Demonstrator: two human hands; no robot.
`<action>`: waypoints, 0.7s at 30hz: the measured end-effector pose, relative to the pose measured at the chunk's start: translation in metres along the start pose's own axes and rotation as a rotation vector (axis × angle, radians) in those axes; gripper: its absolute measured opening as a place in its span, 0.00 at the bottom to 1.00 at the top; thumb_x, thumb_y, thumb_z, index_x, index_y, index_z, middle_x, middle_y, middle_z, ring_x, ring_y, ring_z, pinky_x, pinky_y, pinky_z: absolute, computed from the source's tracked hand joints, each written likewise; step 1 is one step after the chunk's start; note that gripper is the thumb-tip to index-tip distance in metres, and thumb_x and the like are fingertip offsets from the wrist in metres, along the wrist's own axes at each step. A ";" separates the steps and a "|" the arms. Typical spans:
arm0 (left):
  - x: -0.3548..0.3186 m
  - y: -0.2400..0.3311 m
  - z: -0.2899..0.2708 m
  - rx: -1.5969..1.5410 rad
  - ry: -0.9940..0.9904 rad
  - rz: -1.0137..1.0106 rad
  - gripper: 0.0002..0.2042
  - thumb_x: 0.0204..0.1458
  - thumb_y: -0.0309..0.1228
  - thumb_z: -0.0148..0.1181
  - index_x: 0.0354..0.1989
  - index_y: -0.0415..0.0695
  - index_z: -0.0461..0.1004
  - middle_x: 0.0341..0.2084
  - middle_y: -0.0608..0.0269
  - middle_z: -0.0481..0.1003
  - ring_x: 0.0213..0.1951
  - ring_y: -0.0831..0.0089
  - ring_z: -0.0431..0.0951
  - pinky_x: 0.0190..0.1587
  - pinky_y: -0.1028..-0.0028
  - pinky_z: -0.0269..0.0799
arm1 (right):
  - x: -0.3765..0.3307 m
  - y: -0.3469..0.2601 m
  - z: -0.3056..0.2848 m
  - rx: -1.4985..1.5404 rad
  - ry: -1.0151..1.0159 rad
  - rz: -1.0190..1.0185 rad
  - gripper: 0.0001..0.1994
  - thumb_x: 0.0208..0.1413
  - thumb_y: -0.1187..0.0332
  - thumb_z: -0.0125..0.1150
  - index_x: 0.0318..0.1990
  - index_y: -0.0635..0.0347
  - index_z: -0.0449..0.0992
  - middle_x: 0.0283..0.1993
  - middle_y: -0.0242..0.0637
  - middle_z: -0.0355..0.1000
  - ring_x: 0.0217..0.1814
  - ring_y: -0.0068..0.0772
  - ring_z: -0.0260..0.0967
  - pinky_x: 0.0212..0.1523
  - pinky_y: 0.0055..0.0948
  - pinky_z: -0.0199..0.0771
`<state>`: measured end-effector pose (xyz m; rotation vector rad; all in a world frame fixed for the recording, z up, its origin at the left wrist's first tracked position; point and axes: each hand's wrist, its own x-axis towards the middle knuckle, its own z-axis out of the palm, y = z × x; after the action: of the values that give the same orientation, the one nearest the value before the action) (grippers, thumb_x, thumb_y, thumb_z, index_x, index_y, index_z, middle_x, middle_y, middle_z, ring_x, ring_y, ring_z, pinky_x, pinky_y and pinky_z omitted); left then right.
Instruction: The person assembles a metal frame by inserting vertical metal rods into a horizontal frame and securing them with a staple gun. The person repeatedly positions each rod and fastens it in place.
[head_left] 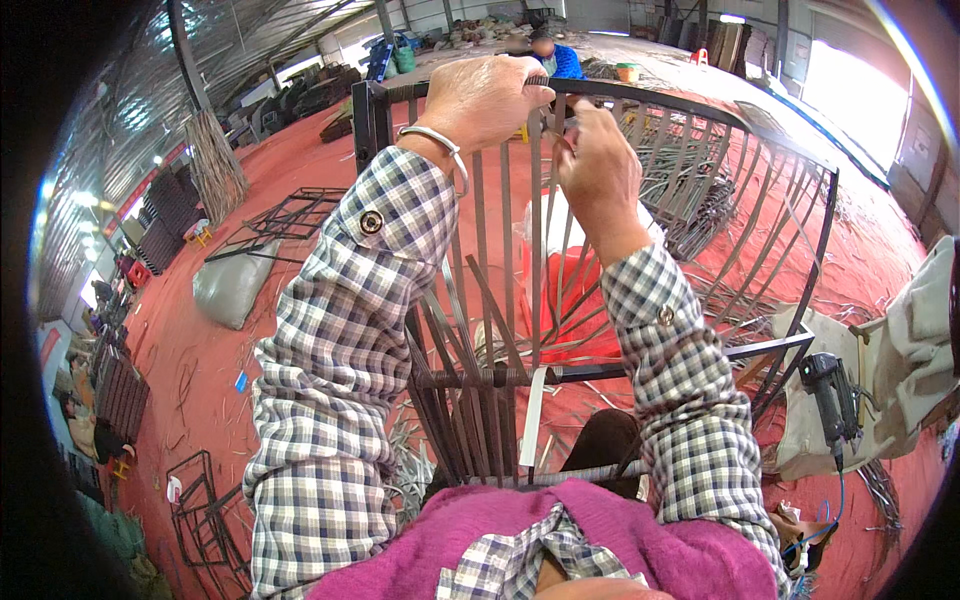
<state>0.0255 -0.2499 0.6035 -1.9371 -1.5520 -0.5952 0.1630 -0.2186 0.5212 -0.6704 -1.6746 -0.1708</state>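
Observation:
A black metal frame (690, 104) stands upright in front of me, with flat grey-brown strips (479, 200) running down from its top bar. My left hand (488, 98) is closed over that top bar, fingers curled beside a section wrapped in strip. Just right of it and slightly lower, my right hand (602, 170) is closed in a pinch near a strip. Whatever its fingertips hold is too small and partly hidden to name. Lower down, a wrapped crossbar (490, 377) carries more hanging strips and one pale strip end (534, 410).
A black corded power tool (832, 400) rests on beige cloth (900, 350) at my right. Loose strips lie heaped (690, 180) beyond the frame. Bare metal frames (205, 510) and a grey sack (232, 285) are on the red floor at left. Another person (565, 60) sits far ahead.

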 end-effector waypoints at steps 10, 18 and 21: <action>-0.002 0.001 0.000 -0.023 -0.013 0.002 0.18 0.53 0.48 0.49 0.44 0.52 0.74 0.38 0.62 0.76 0.42 0.61 0.75 0.41 0.64 0.70 | -0.013 0.005 0.027 0.021 -0.010 0.073 0.16 0.50 0.70 0.57 0.47 0.57 0.68 0.38 0.44 0.68 0.35 0.47 0.71 0.33 0.40 0.71; -0.003 -0.002 0.009 -0.024 -0.004 0.000 0.16 0.52 0.44 0.51 0.46 0.52 0.73 0.38 0.61 0.76 0.41 0.60 0.76 0.40 0.64 0.71 | -0.007 0.000 0.014 0.158 -0.113 0.157 0.06 0.49 0.69 0.56 0.28 0.63 0.73 0.30 0.47 0.68 0.34 0.52 0.68 0.34 0.43 0.68; -0.011 -0.005 0.016 -0.082 0.128 0.102 0.14 0.50 0.37 0.55 0.46 0.54 0.72 0.39 0.63 0.76 0.40 0.60 0.76 0.40 0.64 0.71 | 0.000 -0.006 -0.011 0.279 -0.261 0.238 0.13 0.49 0.66 0.55 0.19 0.66 0.72 0.27 0.45 0.65 0.33 0.46 0.65 0.38 0.40 0.64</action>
<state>0.0176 -0.2460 0.5858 -1.9840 -1.3608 -0.7337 0.1696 -0.2288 0.5251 -0.6946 -1.8050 0.3275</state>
